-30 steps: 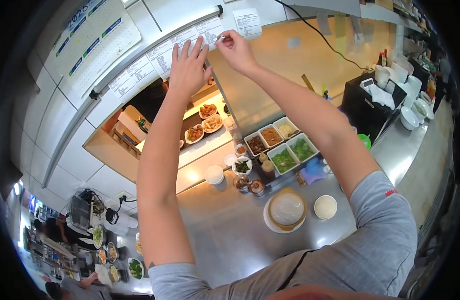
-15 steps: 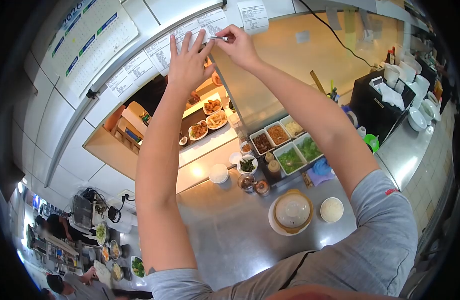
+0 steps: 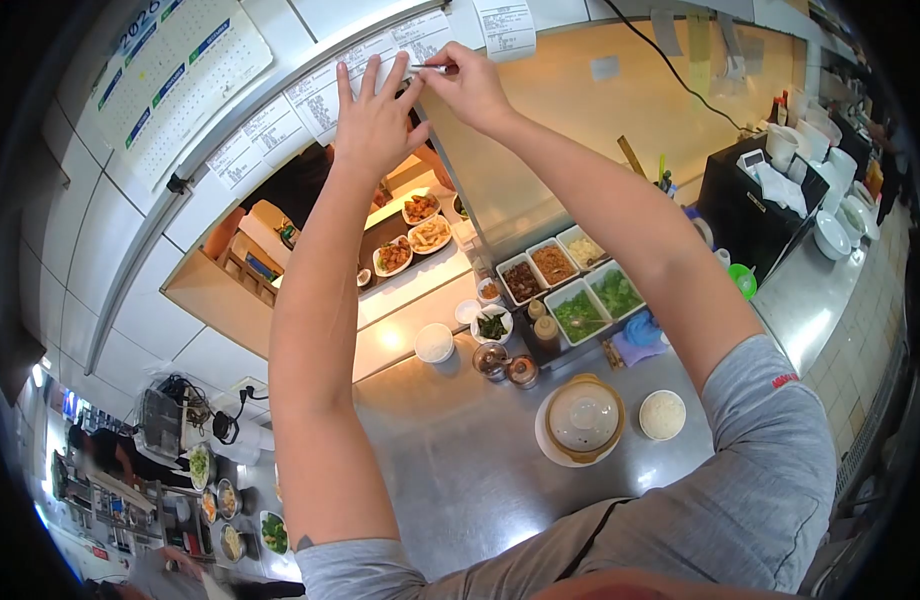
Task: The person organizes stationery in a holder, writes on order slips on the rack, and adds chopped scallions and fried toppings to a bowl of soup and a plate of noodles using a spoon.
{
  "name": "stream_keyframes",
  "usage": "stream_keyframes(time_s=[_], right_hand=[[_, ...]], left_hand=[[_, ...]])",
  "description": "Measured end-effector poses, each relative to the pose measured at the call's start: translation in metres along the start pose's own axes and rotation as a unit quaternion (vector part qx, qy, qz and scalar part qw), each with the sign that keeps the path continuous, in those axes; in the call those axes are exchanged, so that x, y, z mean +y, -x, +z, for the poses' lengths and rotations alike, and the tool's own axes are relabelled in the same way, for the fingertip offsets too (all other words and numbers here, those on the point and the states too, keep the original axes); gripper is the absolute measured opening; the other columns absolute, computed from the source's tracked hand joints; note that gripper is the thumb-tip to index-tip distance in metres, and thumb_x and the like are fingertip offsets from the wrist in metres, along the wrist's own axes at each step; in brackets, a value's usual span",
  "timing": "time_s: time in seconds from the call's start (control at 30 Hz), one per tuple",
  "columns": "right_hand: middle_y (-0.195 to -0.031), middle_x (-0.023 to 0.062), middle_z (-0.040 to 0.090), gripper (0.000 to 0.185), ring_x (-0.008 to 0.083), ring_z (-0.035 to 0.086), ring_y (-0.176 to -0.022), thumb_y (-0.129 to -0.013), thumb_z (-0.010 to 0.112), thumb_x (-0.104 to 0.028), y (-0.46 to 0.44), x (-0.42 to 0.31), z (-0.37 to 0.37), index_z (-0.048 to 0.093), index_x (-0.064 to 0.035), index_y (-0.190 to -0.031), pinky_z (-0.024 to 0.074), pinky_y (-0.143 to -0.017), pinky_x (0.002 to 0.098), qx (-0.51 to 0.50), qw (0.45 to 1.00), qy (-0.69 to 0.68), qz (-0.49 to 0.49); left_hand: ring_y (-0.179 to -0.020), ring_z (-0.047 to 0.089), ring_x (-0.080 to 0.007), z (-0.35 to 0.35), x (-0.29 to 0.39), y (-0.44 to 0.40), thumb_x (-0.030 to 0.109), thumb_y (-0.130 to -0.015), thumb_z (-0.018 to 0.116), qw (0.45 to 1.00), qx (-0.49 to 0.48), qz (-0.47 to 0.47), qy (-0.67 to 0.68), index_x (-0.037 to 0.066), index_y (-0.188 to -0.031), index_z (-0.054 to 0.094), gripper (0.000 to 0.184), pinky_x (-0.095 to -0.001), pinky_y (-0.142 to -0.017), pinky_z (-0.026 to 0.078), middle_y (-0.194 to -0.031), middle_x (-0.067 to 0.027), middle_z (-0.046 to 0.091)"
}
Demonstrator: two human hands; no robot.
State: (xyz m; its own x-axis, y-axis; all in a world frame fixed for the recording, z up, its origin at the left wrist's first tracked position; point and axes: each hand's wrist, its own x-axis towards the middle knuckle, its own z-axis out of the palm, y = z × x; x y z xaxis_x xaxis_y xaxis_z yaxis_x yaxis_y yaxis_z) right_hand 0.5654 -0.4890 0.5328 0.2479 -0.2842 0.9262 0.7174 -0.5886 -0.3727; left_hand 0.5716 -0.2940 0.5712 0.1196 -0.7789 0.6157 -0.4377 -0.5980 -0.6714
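Left hand (image 3: 375,135) up at the row of printed slips (image 3: 423,38), fingers spread wide, fingertips seemingly on the paper; probably to keep it flat, as the slips look held only along the top by the rail (image 3: 240,120). Right hand (image 3: 475,90) just beside, fingers pinching a pen (image 3: 442,69) near level, tip toward the left index finger; grip close to the tip looks meant for control. Can't tell if tip meets paper. Slips and pen both at top of view, above the hatch (image 3: 220,322); slips likely hung there to be read from the surface (image 3: 450,480). Lidded pot (image 3: 585,415) stands on a plate (image 3: 550,440), rice bowl (image 3: 663,415) beside it, apart; plate perhaps to take the pot's heat. Dishes (image 3: 420,207) sit on the far side of the hatch, likely for passing through

Versus half a second ago: both hands at the same slips, same spread and pinch; pen lies flatter. Whole view shifted slightly, so small offsets are probably the head. Pot and bowl unmoved on the surface. Co-worker (image 3: 165,570) at lower left now blurred, cap no longer clear
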Motion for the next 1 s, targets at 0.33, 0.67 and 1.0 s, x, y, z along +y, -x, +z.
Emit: stream_keyframes(time_s=[0.33,0.67,1.0], right_hand=[[-0.090,0.0081,0.073,0.020,0.0125,0.064,-0.078,-0.092,0.079,-0.015,0.000,-0.004,-0.005,0.069,-0.0003,-0.101,0.0538,-0.073,0.0295,-0.001,0.998,0.031,0.063],[-0.088,0.0122,0.069,0.023,0.0226,0.064,-0.073,-0.086,0.082,-0.020,0.000,-0.005,-0.006,0.068,-0.0021,-0.093,0.0536,-0.069,0.0368,-0.020,1.000,0.021,0.002],[-0.087,0.0142,0.069,0.020,0.0286,0.066,-0.077,-0.086,0.081,-0.019,0.002,-0.004,-0.002,0.071,-0.0049,-0.096,0.0545,-0.071,0.0409,-0.013,0.998,0.058,-0.038]], left_hand=[[-0.156,0.033,-0.0375,-0.003,0.002,0.000,0.057,-0.095,0.066,1.000,-0.014,-0.008,-0.006,0.030,-0.160,0.051,0.071,-0.0728,-0.126,0.014,-0.172,-0.0039,0.036],[-0.157,0.032,-0.0373,-0.001,0.002,0.000,0.056,-0.096,0.066,1.000,-0.022,-0.013,-0.006,0.026,-0.157,0.054,0.069,-0.0734,-0.126,0.013,-0.172,-0.0040,0.035],[-0.157,0.031,-0.0371,-0.002,0.003,0.000,0.055,-0.096,0.066,1.000,-0.022,-0.014,-0.001,0.026,-0.155,0.056,0.067,-0.0734,-0.126,0.015,-0.172,-0.0041,0.036]])
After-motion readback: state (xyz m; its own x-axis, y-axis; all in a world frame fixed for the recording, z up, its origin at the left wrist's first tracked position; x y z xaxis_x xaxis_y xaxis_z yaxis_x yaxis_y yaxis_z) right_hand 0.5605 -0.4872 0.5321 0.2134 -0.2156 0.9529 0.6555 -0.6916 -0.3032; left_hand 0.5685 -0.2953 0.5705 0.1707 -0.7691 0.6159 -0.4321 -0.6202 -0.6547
